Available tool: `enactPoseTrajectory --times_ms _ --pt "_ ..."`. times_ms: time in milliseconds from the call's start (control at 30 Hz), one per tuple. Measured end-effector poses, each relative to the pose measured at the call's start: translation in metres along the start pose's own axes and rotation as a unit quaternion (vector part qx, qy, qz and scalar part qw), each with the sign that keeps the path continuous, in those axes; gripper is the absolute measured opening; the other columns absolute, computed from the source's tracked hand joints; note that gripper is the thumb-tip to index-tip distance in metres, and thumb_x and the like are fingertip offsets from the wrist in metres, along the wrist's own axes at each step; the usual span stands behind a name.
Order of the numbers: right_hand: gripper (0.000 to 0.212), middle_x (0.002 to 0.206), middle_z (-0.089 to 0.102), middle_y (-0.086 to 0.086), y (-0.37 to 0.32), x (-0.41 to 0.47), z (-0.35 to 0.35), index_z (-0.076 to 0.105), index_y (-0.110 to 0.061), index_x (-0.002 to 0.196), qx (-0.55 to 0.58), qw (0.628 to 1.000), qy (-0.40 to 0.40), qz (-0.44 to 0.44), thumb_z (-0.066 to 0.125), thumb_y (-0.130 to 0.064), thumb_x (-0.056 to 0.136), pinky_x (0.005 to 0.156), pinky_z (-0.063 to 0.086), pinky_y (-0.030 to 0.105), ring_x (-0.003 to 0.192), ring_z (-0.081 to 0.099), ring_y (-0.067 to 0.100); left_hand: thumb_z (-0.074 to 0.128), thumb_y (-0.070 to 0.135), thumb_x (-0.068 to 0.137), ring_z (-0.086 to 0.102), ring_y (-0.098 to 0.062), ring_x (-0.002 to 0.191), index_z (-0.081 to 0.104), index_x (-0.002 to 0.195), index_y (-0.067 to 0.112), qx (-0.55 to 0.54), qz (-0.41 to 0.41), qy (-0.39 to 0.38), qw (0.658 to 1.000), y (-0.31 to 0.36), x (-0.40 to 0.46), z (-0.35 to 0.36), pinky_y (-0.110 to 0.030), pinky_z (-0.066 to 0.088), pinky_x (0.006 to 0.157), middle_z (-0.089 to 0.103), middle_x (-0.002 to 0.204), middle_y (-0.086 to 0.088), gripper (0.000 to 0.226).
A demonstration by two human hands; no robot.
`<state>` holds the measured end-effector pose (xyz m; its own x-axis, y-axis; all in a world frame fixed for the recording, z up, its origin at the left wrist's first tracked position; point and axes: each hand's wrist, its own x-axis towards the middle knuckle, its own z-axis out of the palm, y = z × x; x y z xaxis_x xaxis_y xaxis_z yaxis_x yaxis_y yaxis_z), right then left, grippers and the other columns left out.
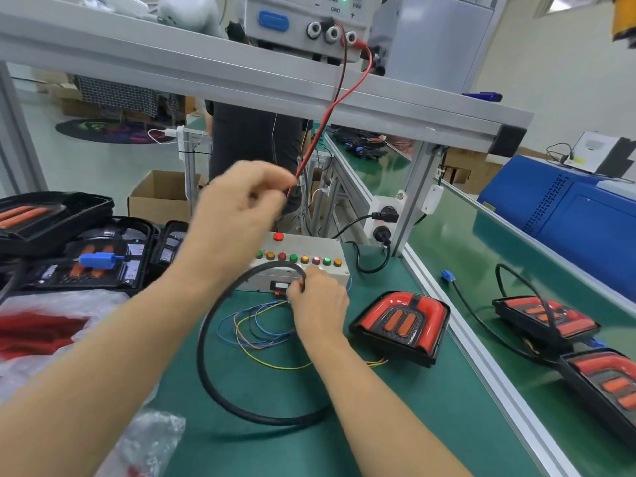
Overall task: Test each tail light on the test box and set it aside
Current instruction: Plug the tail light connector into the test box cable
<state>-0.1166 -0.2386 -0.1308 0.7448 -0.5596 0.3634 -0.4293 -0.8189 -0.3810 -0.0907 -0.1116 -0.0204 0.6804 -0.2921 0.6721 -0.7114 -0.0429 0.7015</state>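
A person works at a green bench (430, 407), seen from a head camera. The right hand (318, 304) pinches the end of a thick black cable (203, 342) just in front of a grey test box (328, 246); the cable loops wide over the bench. The left hand (237, 208) is raised above the box, blurred, fingers curled together; whether it grips the red lead (330, 108) hanging from the power supply (306, 22) cannot be told. A row of coloured lamps (297, 258) runs along the box top. A red tail light (401, 325) lies face up just right of the right hand, thin coloured wires (254, 328) strewn between. Two more lights (547, 320) sit well apart on the conveyor at right; others are stacked at left (86, 263).

The step looks like connecting the cable to the box; doing it well probably means seating the plug squarely, keeping thin wires untangled and clear, then reading the lamps before moving the light aside.
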Motion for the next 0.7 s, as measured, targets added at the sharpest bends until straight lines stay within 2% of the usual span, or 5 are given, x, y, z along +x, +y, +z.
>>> enactPoseTrajectory --times_ms 133,267,467,600,700 --pt "0.026 0.118 0.061 0.011 -0.012 -0.001 -0.004 0.053 -0.008 0.120 -0.082 0.993 -0.059 -0.061 0.038 -0.014 0.099 0.078 0.043 0.037 0.106 0.061 0.031 0.052 0.022 0.091 0.048 -0.013 0.105 0.066 0.114 0.020 0.201 0.080 -0.212 0.953 -0.006 -0.016 0.038 -0.030 0.037 0.095 0.060 0.113 0.005 0.027" --pt "0.048 0.128 0.054 0.005 0.010 -0.028 -0.023 0.044 -0.015 0.133 0.011 0.986 -0.126 -0.111 0.061 -0.025 0.089 0.088 0.042 0.036 0.117 0.051 0.026 0.043 0.014 0.096 0.051 -0.028 0.110 0.067 0.115 0.017 0.431 -0.041 -0.202 0.878 -0.075 -0.019 0.040 -0.038 0.042 0.091 0.062 0.118 -0.006 0.031" --pt "0.077 0.144 0.041 0.019 0.123 -0.033 -0.093 0.033 -0.002 0.145 0.037 0.978 0.134 0.154 0.070 -0.031 0.084 0.107 0.028 0.043 0.131 0.035 0.035 0.051 -0.005 0.082 0.051 -0.038 0.103 0.064 0.116 0.005 0.419 -0.084 -0.098 0.899 -0.132 -0.004 0.016 -0.047 0.041 0.083 0.060 0.109 -0.018 0.037" --pt "0.089 0.152 0.034 0.017 0.162 -0.035 -0.092 0.022 -0.002 0.151 0.322 0.859 -0.010 0.397 0.068 -0.043 0.087 0.113 0.031 0.049 0.136 0.039 0.035 0.049 0.003 0.091 0.050 -0.036 0.107 0.058 0.127 0.007 0.446 -0.064 -0.141 0.881 -0.148 -0.011 0.016 -0.045 0.039 0.086 0.057 0.118 -0.016 0.038" --pt "0.047 0.107 0.072 0.014 0.167 -0.034 -0.083 0.057 -0.004 0.126 0.483 0.774 -0.053 0.405 0.065 -0.035 0.090 0.081 0.053 0.040 0.096 0.067 0.028 0.048 0.016 0.097 0.049 -0.035 0.111 0.056 0.129 0.007 0.421 -0.069 -0.126 0.896 -0.155 -0.023 0.021 -0.043 0.035 0.089 0.055 0.123 -0.014 0.034"
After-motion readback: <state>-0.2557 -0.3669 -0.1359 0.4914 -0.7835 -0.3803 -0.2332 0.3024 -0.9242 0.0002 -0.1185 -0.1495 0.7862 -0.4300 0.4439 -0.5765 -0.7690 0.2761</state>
